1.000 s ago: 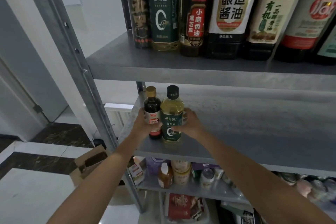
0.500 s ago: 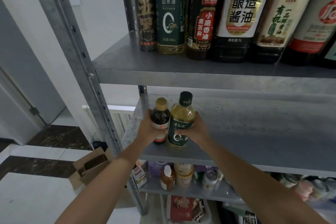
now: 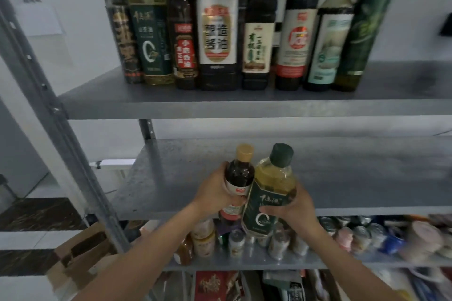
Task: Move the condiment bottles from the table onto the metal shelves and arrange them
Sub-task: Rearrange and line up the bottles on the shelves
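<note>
Lower center: left grip is clamping the dark sauce bottle, right grip the oil bottle, mid-body at the middle shelf edge, both probably full, heavy-ish and slick.

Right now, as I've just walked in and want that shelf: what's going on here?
A person holds two small bottles at the front edge of the middle shelf. The left hand grips a dark bottle with a tan cap; the right hand grips a yellow oil bottle, tilted. Neither stands on the shelf yet. Tall bottles line the upper shelf.
</note>
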The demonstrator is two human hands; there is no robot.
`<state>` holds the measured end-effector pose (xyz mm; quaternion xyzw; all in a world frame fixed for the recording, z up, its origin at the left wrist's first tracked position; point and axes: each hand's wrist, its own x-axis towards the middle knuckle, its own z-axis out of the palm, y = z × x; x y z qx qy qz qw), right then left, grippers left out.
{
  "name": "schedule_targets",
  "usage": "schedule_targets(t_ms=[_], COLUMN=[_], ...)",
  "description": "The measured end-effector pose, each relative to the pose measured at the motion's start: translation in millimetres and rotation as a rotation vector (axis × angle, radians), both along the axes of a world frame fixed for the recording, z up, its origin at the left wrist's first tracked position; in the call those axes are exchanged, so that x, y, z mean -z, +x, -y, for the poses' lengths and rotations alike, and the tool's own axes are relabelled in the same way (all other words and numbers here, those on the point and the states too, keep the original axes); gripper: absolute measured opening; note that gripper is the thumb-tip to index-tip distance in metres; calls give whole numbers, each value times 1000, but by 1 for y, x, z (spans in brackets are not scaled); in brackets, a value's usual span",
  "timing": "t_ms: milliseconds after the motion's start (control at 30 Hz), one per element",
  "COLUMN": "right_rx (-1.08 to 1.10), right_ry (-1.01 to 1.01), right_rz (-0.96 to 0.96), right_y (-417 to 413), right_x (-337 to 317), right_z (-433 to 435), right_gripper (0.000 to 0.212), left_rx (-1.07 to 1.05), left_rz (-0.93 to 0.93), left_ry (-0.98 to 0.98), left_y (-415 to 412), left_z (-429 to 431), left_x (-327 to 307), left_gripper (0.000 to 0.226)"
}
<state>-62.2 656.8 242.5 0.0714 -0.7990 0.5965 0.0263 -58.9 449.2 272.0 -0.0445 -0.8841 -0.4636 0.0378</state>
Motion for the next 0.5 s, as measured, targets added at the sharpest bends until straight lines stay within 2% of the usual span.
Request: schedule_targets(t_ms=[200,333,500], right_rx=[70,76,64], right_ry=[-138,-174,-235], right_rz=[-102,-202,-294], right_y=[39,54,49], right_x=[-72,-126,-186], right_z=[-143,-224,-288], right_gripper=[80,68,71], left_rx=[130,212,233], left_rz=[-74,-145,-262], left_ry=[94,142,157], left_y=[4,9,8], left_z=[-137,-219,-283], left_x=[-58,-110,-181], left_gripper=[73,66,51])
